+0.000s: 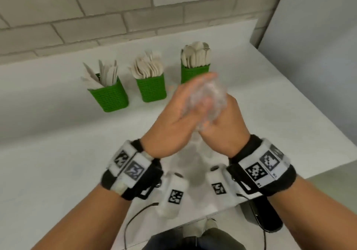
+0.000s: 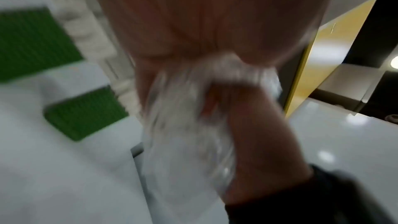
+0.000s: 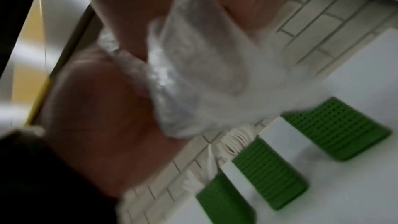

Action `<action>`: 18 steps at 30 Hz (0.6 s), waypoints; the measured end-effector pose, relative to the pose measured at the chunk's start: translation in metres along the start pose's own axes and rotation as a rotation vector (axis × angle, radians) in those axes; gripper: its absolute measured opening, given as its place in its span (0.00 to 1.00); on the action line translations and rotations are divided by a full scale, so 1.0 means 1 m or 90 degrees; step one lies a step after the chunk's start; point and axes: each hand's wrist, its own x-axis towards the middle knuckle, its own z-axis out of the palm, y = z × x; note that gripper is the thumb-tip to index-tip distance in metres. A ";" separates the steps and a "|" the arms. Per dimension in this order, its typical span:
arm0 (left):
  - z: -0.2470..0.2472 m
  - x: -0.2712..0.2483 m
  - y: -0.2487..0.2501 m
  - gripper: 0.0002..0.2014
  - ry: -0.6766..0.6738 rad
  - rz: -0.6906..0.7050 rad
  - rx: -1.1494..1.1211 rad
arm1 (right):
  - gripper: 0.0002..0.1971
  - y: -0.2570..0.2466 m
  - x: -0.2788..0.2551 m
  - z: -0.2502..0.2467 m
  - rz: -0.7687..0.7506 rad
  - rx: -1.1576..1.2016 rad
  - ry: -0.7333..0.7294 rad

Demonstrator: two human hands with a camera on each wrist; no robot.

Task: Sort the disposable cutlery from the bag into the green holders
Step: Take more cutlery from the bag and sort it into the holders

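Observation:
A crumpled clear plastic bag [image 1: 207, 99] is squeezed between my two hands above the white table [image 1: 58, 153]; it is blurred, and I see no cutlery in it. My left hand [image 1: 170, 122] wraps it from the left, its fingers bent over the top. From the right, my right hand [image 1: 229, 130] grips it, its fingers hidden behind the plastic. Three green holders stand at the back: the left holder [image 1: 110, 97] with knives, the middle holder [image 1: 151, 89] with forks, the right holder [image 1: 193, 72] with spoons. The bag [image 2: 183, 125] [image 3: 193, 83] fills both wrist views.
A pale brick wall [image 1: 116, 18] runs behind the holders. The table's right edge [image 1: 309, 118] slants past my right hand. A black object [image 1: 260, 217] and a thin cable [image 1: 135, 217] lie by the near edge.

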 end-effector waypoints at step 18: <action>0.065 -0.026 0.026 0.35 0.012 -0.298 -0.601 | 0.15 0.017 -0.016 -0.036 -0.315 0.000 -0.034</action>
